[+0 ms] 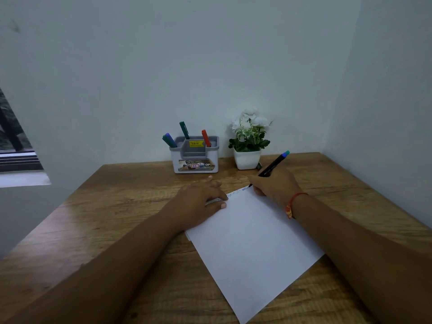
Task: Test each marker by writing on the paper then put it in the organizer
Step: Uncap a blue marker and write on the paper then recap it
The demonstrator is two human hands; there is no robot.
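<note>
marker [274, 163]: right hand [275, 187] is gripping it low on the barrel, close to the tip; black barrel is slanting up and back, teal end pointing toward the table's [117, 206] far right corner.
tip: is touching the paper [252, 244] at its far edge, next to small blue and green scribbles, too small to read.
left hand [198, 202]: is lying flat with fingers spread, pressing the paper's far left corner onto the table.
paper: is lying askew, running from mid-table toward the near right edge; thin and light, probably sliding on the smooth wood unless pinned.
handling, marker: judging it light, rigid, smooth plastic. The pinch near the tip is suiting writing; for the drop, a mid-barrel hold is looking better.
cap: cannot tell where it is sitting, possibly on the rear end.
organizer [196, 153]: is standing at the far edge, about centre, well apart from the right hand; four pens [184, 130] are leaning in it. Light plastic, so it may be tipping if nudged.
plant [249, 136]: is standing just beside the organizer, on its right, near any reach path.
</note>
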